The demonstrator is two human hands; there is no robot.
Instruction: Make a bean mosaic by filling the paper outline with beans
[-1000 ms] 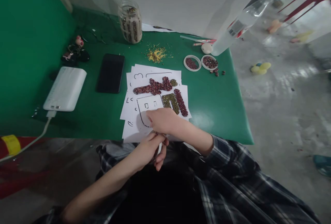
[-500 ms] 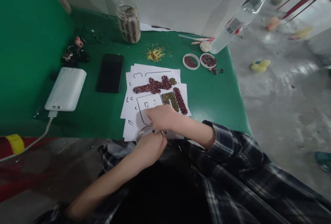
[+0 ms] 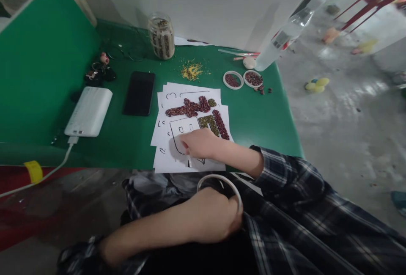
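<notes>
My left hand (image 3: 215, 215) is low in front of my body, off the table's front edge. Its fingers are closed on a round white-rimmed lid (image 3: 218, 177), tilted, with most of its inside hidden. My right hand (image 3: 199, 143) is over the drawn outline on the top sheet of paper (image 3: 206, 167), fingers curled together and pointing down. Whatever its fingertips may hold is hidden. Dark red beans (image 3: 190, 107), mung beans (image 3: 212, 125) and small red beans (image 3: 221, 125) fill shapes on the paper beyond that hand.
Toward the back are a glass jar (image 3: 162, 38), scattered yellow bits (image 3: 191, 70), two white-rimmed lids holding beans (image 3: 233, 80) and a leaning plastic bottle (image 3: 285, 36). A phone (image 3: 138, 93) and a white power bank with a cable (image 3: 89, 112) lie left of the papers.
My left hand has drawn the lid from the paper's front edge, beside my right hand, down and right toward my body. My right hand stays nearly in place. The view has shifted slightly.
</notes>
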